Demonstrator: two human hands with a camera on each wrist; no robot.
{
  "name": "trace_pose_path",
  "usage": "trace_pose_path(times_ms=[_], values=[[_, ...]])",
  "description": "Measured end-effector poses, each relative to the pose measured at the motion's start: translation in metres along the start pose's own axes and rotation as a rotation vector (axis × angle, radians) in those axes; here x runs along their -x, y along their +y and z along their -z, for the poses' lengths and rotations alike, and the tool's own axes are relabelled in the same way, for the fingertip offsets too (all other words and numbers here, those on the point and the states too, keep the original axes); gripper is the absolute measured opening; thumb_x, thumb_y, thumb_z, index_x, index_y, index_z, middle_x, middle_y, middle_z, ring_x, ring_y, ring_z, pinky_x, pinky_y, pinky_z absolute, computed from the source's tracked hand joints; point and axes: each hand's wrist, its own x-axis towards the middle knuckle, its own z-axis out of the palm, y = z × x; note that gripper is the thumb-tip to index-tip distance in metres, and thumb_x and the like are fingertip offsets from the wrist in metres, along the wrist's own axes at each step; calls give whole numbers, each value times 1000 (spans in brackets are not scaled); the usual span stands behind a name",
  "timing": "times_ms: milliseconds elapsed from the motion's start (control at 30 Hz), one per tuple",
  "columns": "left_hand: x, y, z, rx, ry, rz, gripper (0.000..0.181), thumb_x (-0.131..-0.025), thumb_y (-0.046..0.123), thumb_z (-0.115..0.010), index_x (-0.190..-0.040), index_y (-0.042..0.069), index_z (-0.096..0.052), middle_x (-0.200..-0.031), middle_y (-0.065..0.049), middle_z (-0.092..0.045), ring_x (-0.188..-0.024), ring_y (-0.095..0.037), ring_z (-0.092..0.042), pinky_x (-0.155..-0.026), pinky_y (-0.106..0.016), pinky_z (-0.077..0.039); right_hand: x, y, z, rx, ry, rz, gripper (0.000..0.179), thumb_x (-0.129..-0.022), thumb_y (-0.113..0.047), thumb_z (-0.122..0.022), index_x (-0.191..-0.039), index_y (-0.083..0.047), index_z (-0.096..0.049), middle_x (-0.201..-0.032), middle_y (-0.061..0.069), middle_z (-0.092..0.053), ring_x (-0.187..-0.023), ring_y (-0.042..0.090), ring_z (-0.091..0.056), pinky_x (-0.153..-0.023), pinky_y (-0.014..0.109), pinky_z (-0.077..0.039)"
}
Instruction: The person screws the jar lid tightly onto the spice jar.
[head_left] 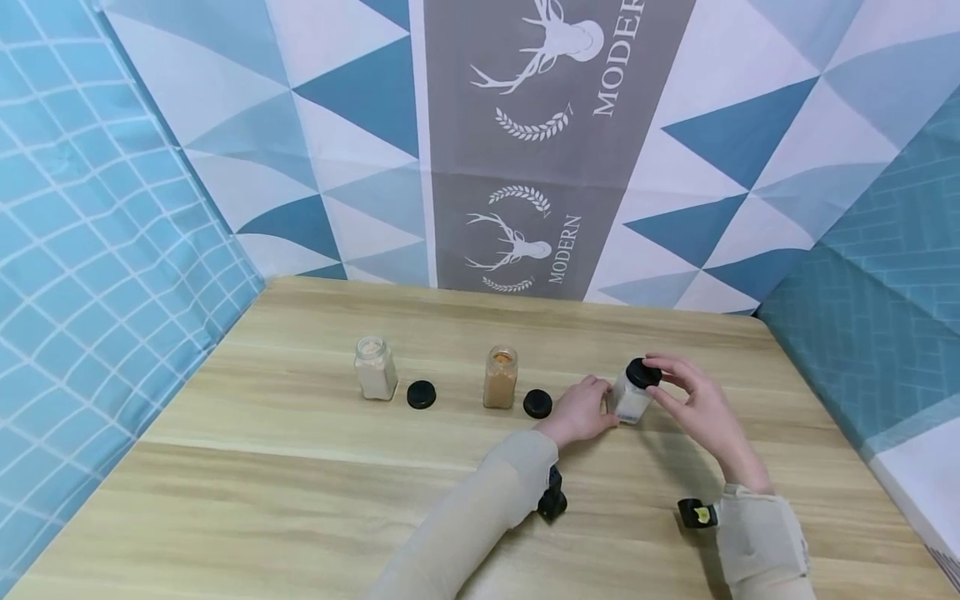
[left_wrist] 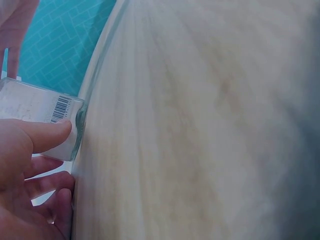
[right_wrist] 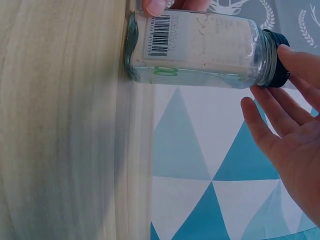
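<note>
At the right of the table stands a glass spice jar (head_left: pixel 630 403) with white contents and a black lid (head_left: pixel 642 372) on top. My left hand (head_left: pixel 582 412) grips this jar low down; in the left wrist view its thumb lies across the barcode label (left_wrist: pixel 61 107). My right hand (head_left: pixel 697 408) pinches the black lid between thumb and fingers. The right wrist view shows the lid seated on the neck of the jar (right_wrist: pixel 215 47), its base against the tabletop. Whether the lid is turning cannot be told.
An uncapped jar of white powder (head_left: pixel 376 373) stands at the left with a black lid (head_left: pixel 422 394) beside it. Mid-table is an uncapped jar of orange-brown powder (head_left: pixel 500 382), with another black lid (head_left: pixel 537 404) between it and my left hand. Patterned cloth (head_left: pixel 360 167) hangs behind the wooden table (head_left: pixel 300 475).
</note>
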Motion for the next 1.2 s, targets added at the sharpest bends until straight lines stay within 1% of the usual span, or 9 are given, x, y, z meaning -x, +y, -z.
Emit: trace_pose_path(times_ms=[200,367,500,633,700,867,1000,1067,1200], values=[[1,-1,-2,-5,10,-7,49,-83,37,-64,-125,14,-51,-121,2,-52,-101,-13,-56,-82,-22,-45,2,-2,0,-10,-7,38,39,-84,5,-58,-122,-4,-54,-129,15,-49,-114,-12,-38,-90,5,-34],[3,-1,-3,-5,8,-6,49,-83,36,-64,-125,14,-51,-121,1,-53,-100,-14,-56,-82,-22,-45,3,1,-1,3,-28,16,45,-83,10,-51,-125,-6,-53,-130,13,-49,-113,-9,-39,-91,6,-33],[3,-2,-4,2,7,-14,49,-83,36,-64,-124,13,-51,-120,0,-53,-101,-15,-56,-82,-22,-45,4,0,-1,8,-25,9,44,-84,9,-50,-124,-8,-53,-128,12,-50,-112,0,-46,-90,5,-31],[4,-1,-1,9,5,-17,48,-83,35,-64,-124,13,-51,-120,0,-53,-101,-15,-56,-83,-22,-45,4,-2,-1,0,-1,32,41,-84,8,-53,-123,-6,-54,-125,13,-51,-109,9,-50,-89,5,-31],[4,0,0,8,6,-17,48,-83,35,-64,-124,13,-51,-120,0,-53,-101,-15,-56,-83,-22,-45,4,-3,-1,3,13,42,40,-84,7,-55,-122,-6,-55,-123,13,-52,-109,7,-49,-89,5,-31],[5,1,2,-7,4,-12,48,-83,35,-64,-124,13,-51,-120,1,-53,-101,-13,-56,-83,-21,-44,3,-1,0,36,32,29,39,-83,4,-60,-121,-6,-56,-122,13,-53,-108,-6,-43,-89,3,-28],[4,2,2,-9,4,-7,48,-84,36,-64,-124,14,-51,-119,1,-53,-100,-13,-56,-82,-21,-45,3,1,0,50,40,17,38,-82,3,-61,-119,-5,-57,-121,13,-54,-108,-10,-41,-89,3,-28],[4,2,2,-9,3,-4,48,-83,36,-64,-124,14,-51,-119,2,-53,-101,-13,-55,-82,-21,-45,3,0,0,55,38,8,37,-83,2,-62,-119,-5,-57,-121,13,-54,-109,-8,-42,-89,4,-29],[4,2,1,-9,4,2,48,-83,36,-64,-124,15,-51,-120,2,-52,-102,-13,-55,-83,-22,-44,4,-2,2,64,25,-9,36,-85,-4,-61,-120,-8,-57,-121,12,-54,-109,0,-46,-93,20,-38]])
